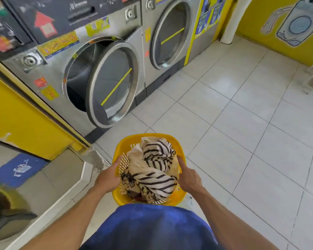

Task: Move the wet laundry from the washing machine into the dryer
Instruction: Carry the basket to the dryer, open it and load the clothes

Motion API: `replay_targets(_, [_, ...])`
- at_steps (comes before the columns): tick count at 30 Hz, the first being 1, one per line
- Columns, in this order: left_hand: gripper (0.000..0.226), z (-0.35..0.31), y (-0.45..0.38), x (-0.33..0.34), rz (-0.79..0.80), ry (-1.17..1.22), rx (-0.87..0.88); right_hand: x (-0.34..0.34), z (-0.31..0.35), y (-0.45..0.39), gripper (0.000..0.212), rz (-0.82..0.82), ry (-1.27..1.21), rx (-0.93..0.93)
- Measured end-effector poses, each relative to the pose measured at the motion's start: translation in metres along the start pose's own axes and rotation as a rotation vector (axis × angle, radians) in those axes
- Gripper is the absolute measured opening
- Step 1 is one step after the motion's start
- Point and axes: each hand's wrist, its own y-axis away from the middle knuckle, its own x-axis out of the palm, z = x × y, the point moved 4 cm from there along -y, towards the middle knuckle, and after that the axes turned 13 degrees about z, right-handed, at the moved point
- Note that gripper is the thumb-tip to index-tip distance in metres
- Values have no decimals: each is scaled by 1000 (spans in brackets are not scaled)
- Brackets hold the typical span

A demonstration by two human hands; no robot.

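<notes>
Yellow plastic basket (177, 145), held at waist height, low centre of the head view. Inside: wet laundry (153, 170), a striped cloth on top, cream and patterned pieces under it, heaped to the rim.

Left hand (109, 179) grips the basket's rim at 9 o'clock, fingers curled over the latticed wall. Right hand (189, 179) grips the rim at 3 o'clock, thumb lying inside along the edge. Both arms reach forward from a blue shirt (148, 228).

Dryer (65, 69) stands at 11 o'clock from the basket, steel front, its round door (114, 83) swung wide, yellow stripe across the glass. Drum behind the door looks dark; no clothes visible in it. A second machine (170, 33) at 1 o'clock has its door closed. White tiled floor (242, 123) between.

Judgement: unloading from the washer appears done, since the load sits in the basket. Left to do: close the gap to the open dryer, then transfer the clothes into the drum.
</notes>
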Motion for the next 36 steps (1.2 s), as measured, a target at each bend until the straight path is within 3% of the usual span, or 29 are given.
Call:
replay_targets(7, [90,-29,-68,-14,-131,146,-26,-72,24,-116,85,17,170,-198])
replay_targets(10, [91,-49,-90,-27,-201,194,-47,-118,34,-145,87,-39,278,-246])
replay_targets(16, [95,-74,-86,-58,-256,288,-126,-171,61,-178,83,38,299,-305])
replay_targets(24, [88,5,-50,-29,-226,472,-314,-103,133,-189,84,232,483,-474])
replay_targets(36, [86,107,-17,40,-311,970,-608,-17,306,-210,88,409,981,-755])
